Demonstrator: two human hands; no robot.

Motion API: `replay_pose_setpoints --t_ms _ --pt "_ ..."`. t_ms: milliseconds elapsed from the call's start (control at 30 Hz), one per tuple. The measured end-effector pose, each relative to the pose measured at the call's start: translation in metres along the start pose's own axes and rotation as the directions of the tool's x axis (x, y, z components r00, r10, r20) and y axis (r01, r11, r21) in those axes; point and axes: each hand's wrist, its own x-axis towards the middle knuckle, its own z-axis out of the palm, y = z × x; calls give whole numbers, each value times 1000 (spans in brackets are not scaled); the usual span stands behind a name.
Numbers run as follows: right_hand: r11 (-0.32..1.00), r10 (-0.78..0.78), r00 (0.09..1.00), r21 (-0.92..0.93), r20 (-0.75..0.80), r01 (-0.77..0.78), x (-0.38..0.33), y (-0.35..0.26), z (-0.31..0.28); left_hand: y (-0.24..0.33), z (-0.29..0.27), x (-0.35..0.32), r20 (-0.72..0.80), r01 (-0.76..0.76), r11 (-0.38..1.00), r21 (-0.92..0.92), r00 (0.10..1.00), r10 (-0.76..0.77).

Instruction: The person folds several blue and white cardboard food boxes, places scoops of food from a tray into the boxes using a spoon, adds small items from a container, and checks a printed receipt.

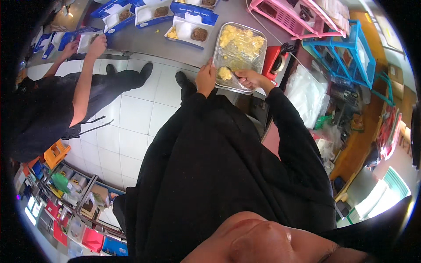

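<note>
A metal tray of yellow scrambled egg lies at the edge of a steel counter. My left hand grips the tray's near left rim. In my right hand is a metal spoon, its bowl loaded with a lump of egg at the tray's near corner. Both my sleeves are black. An open blue-and-white meal box with egg and a brown patty sits just left of the tray.
More open meal boxes line the counter to the left, where another person in black reaches a hand into one. Pink and blue baskets, a red appliance and clear plastic bags stand right. White tiled floor below.
</note>
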Motion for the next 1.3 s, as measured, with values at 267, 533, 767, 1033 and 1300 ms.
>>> replay_pose_setpoints --t_ms 267,533,767,1033,1300 --pt "945 -298 909 -226 -292 237 1 6 -7 -5 -20 3 76 14 1000 -24 997 -12" --pt "996 -85 965 -43 -248 77 -84 -75 -5 -53 -162 98 -505 -26 998 64 861 55" --pt "933 -354 927 -112 -123 341 -11 -278 83 -76 -206 255 -389 156 826 541 918 81" --pt "810 -582 810 34 -77 585 172 -353 122 -123 -180 270 -201 203 886 417 971 -127" --pt "694 -718 610 -405 -334 595 237 -311 118 -135 -203 280 -64 148 987 68 988 -144"
